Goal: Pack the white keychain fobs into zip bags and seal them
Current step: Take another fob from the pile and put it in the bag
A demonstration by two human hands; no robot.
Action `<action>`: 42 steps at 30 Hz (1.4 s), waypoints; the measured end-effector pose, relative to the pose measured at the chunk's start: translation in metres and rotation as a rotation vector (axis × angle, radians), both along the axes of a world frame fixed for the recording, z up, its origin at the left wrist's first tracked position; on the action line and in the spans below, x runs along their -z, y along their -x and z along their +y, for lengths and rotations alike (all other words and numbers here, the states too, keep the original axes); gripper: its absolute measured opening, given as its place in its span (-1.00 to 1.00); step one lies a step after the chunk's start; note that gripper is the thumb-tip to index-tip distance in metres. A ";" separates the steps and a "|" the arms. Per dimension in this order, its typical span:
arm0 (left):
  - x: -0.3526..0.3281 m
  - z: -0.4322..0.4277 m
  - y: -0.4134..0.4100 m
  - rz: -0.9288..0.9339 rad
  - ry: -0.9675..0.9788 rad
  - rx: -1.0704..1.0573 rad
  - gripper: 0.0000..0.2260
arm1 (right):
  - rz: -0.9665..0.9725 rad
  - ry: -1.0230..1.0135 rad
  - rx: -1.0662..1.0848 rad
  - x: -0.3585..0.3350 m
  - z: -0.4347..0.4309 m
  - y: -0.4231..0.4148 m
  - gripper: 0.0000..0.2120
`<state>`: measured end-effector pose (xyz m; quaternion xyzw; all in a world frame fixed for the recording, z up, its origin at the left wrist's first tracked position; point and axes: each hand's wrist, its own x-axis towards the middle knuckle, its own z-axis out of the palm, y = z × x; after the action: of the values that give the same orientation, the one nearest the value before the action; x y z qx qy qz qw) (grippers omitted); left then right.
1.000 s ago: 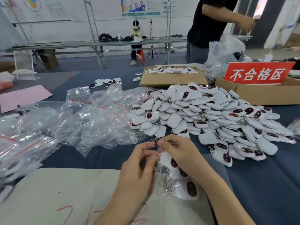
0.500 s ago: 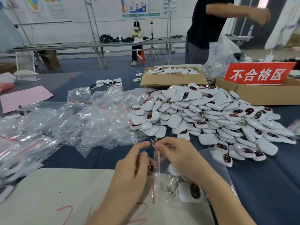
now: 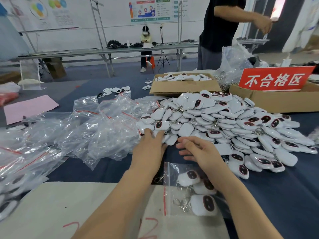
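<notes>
A large heap of white keychain fobs (image 3: 229,123) with dark oval faces covers the blue table ahead and to the right. My left hand (image 3: 149,147) reaches forward with its fingertips on the fobs at the heap's near left edge. My right hand (image 3: 198,150) hovers beside it with loosely spread fingers and holds nothing. Under my right forearm lies a filled zip bag (image 3: 191,190) with a red seal line and several fobs inside, resting flat on the table. A pile of empty clear zip bags (image 3: 89,133) sits to the left.
Two cardboard boxes stand behind the heap: one (image 3: 183,87) with fobs, one (image 3: 276,100) carrying a red sign (image 3: 274,80). A beige sheet (image 3: 69,207) with red marks lies nearest me. Pink paper (image 3: 29,107) is at far left. A person in dark clothes (image 3: 219,30) stands beyond the table.
Both hands let go of the filled zip bag, which now lies flat on the table. They moved forward to the near edge of the fob heap.
</notes>
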<state>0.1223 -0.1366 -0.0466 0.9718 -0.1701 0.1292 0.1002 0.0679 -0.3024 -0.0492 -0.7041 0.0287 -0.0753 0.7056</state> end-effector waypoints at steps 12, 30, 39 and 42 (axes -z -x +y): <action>0.006 0.012 0.038 0.098 0.554 0.291 -0.75 | -0.124 0.152 -0.017 0.000 0.002 -0.005 -0.83; 0.004 0.010 0.035 0.458 1.276 0.217 -0.78 | -0.059 0.195 -0.082 0.006 0.003 -0.006 -0.90; 0.003 0.010 0.036 0.514 1.272 0.235 -0.82 | -0.044 0.177 -0.084 0.003 0.003 -0.004 -0.92; 0.003 0.010 0.037 0.526 1.293 0.244 -0.82 | -0.038 0.184 -0.075 0.002 0.003 -0.003 -0.92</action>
<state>0.0852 -0.1265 -0.0491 0.6905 -0.1371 -0.0469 0.7087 0.0704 -0.2999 -0.0516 -0.7648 -0.0179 -0.0645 0.6408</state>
